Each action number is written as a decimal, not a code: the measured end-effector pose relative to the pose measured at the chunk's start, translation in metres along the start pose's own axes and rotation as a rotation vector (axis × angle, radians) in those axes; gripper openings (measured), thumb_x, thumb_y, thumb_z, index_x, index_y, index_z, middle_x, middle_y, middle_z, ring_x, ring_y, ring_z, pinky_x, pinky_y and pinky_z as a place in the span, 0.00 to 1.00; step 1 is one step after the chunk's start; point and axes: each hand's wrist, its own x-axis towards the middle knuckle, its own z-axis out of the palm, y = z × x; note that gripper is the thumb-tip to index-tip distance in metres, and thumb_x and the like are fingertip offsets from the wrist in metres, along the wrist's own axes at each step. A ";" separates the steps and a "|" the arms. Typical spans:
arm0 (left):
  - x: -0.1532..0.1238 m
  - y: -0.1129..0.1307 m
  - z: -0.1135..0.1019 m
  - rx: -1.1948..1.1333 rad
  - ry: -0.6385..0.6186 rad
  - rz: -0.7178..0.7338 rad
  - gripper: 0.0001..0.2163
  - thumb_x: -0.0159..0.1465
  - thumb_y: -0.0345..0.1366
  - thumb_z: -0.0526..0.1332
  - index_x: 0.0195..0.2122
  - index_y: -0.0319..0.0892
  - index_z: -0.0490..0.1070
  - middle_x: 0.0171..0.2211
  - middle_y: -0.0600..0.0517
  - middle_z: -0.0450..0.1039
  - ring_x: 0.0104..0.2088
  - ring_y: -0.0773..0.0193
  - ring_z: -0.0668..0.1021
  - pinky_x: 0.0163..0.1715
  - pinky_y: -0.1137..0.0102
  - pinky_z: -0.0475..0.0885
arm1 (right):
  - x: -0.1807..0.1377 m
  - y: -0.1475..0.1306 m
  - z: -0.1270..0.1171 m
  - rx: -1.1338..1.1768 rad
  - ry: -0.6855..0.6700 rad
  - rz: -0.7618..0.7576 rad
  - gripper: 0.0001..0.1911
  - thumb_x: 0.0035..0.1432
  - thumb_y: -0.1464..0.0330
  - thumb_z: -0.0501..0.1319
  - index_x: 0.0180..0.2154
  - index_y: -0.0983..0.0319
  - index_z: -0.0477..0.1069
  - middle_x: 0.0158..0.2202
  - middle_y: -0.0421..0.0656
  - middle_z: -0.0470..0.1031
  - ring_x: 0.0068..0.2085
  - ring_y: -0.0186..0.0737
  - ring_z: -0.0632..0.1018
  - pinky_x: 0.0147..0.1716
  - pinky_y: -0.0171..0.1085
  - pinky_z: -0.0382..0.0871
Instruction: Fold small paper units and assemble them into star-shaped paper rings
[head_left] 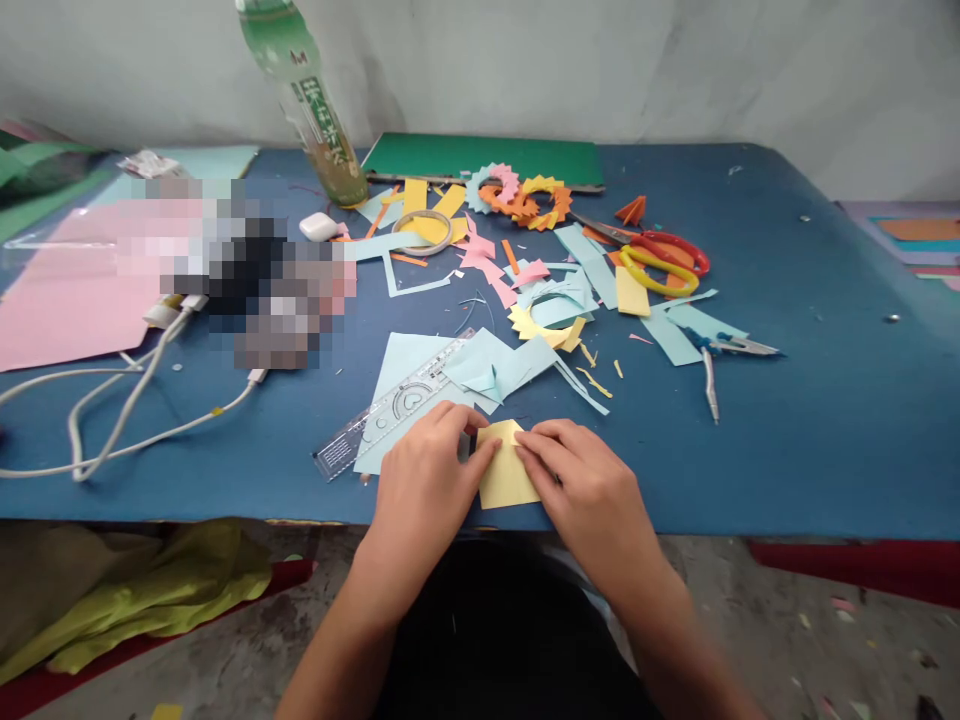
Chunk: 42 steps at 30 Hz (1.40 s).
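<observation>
Between my hands at the table's front edge is a small piece of yellow paper (508,482), its top corners folded toward a point. My left hand (433,462) pinches its left side, thumb on top of the sheet. My right hand (581,468) grips the upper right side, fingertips pressed at the fold near the peak. Just beyond my left hand a clear plastic ruler (397,405) lies across light blue paper (401,350). A ring of folded yellow paper pieces (551,328) rests behind more blue scraps (517,365).
Red and yellow scissors (664,262) and a drawing compass (712,355) lie to the right. Finished-looking paper rings (536,205) sit near a green board (487,158). A drink bottle (319,130) stands at the back left. White cables (112,440) loop across the left side.
</observation>
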 end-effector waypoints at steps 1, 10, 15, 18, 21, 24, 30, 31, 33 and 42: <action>-0.002 -0.001 0.002 0.005 0.040 0.035 0.02 0.62 0.34 0.59 0.33 0.44 0.69 0.32 0.56 0.72 0.33 0.64 0.75 0.28 0.72 0.65 | 0.000 0.002 -0.001 -0.030 -0.017 -0.046 0.10 0.62 0.74 0.53 0.41 0.66 0.72 0.36 0.47 0.74 0.37 0.41 0.73 0.38 0.38 0.68; -0.012 -0.011 0.011 -0.003 0.085 0.364 0.07 0.66 0.31 0.52 0.36 0.41 0.70 0.35 0.51 0.73 0.35 0.64 0.76 0.35 0.70 0.71 | 0.008 0.029 -0.021 -0.090 -0.230 -0.433 0.17 0.62 0.77 0.48 0.48 0.72 0.69 0.45 0.55 0.74 0.44 0.45 0.75 0.43 0.42 0.74; -0.014 -0.019 0.010 -0.001 0.081 0.509 0.10 0.67 0.29 0.50 0.42 0.39 0.70 0.41 0.46 0.73 0.38 0.63 0.77 0.38 0.69 0.74 | 0.011 0.038 -0.022 -0.045 -0.214 -0.524 0.18 0.62 0.77 0.48 0.51 0.69 0.68 0.50 0.52 0.73 0.46 0.43 0.75 0.45 0.43 0.74; -0.016 -0.022 0.006 0.052 0.072 0.600 0.10 0.67 0.28 0.49 0.43 0.36 0.69 0.42 0.44 0.73 0.40 0.61 0.77 0.39 0.68 0.76 | 0.012 0.040 -0.020 -0.042 -0.206 -0.533 0.17 0.63 0.78 0.48 0.51 0.70 0.68 0.50 0.52 0.73 0.46 0.42 0.75 0.46 0.42 0.74; -0.015 -0.022 0.002 0.097 0.041 0.662 0.11 0.67 0.27 0.47 0.43 0.35 0.69 0.42 0.44 0.73 0.39 0.61 0.77 0.38 0.67 0.76 | 0.013 0.039 -0.019 -0.069 -0.179 -0.566 0.17 0.62 0.79 0.49 0.49 0.74 0.69 0.48 0.54 0.74 0.44 0.44 0.76 0.43 0.42 0.75; -0.013 -0.020 -0.001 0.132 0.007 0.678 0.12 0.67 0.27 0.46 0.44 0.36 0.68 0.42 0.44 0.73 0.39 0.61 0.77 0.37 0.67 0.76 | 0.013 0.037 -0.020 -0.087 -0.156 -0.600 0.16 0.62 0.79 0.49 0.48 0.75 0.70 0.47 0.54 0.75 0.42 0.44 0.76 0.41 0.42 0.76; -0.009 -0.018 -0.006 0.198 -0.090 0.689 0.12 0.67 0.27 0.46 0.43 0.37 0.68 0.41 0.44 0.72 0.39 0.60 0.77 0.37 0.67 0.76 | 0.015 0.037 -0.021 -0.088 -0.140 -0.649 0.16 0.61 0.79 0.49 0.47 0.73 0.71 0.45 0.54 0.75 0.40 0.43 0.77 0.39 0.41 0.77; -0.008 -0.017 -0.007 0.205 -0.105 0.688 0.12 0.67 0.26 0.46 0.42 0.37 0.68 0.41 0.44 0.72 0.39 0.60 0.77 0.37 0.67 0.77 | 0.016 0.037 -0.021 -0.090 -0.144 -0.653 0.16 0.61 0.79 0.49 0.47 0.73 0.71 0.45 0.54 0.76 0.39 0.43 0.77 0.39 0.41 0.77; -0.007 -0.017 -0.008 0.217 -0.137 0.692 0.12 0.67 0.26 0.46 0.41 0.36 0.68 0.41 0.43 0.72 0.40 0.59 0.76 0.38 0.66 0.76 | 0.016 0.037 -0.021 -0.091 -0.144 -0.657 0.16 0.62 0.79 0.48 0.46 0.73 0.71 0.45 0.53 0.76 0.39 0.43 0.77 0.39 0.41 0.77; 0.001 -0.017 -0.013 0.263 -0.227 0.786 0.10 0.66 0.25 0.47 0.40 0.36 0.68 0.41 0.44 0.71 0.41 0.59 0.75 0.39 0.66 0.75 | 0.018 0.037 -0.020 -0.088 -0.160 -0.654 0.16 0.62 0.79 0.48 0.46 0.76 0.71 0.44 0.53 0.76 0.38 0.44 0.76 0.38 0.41 0.76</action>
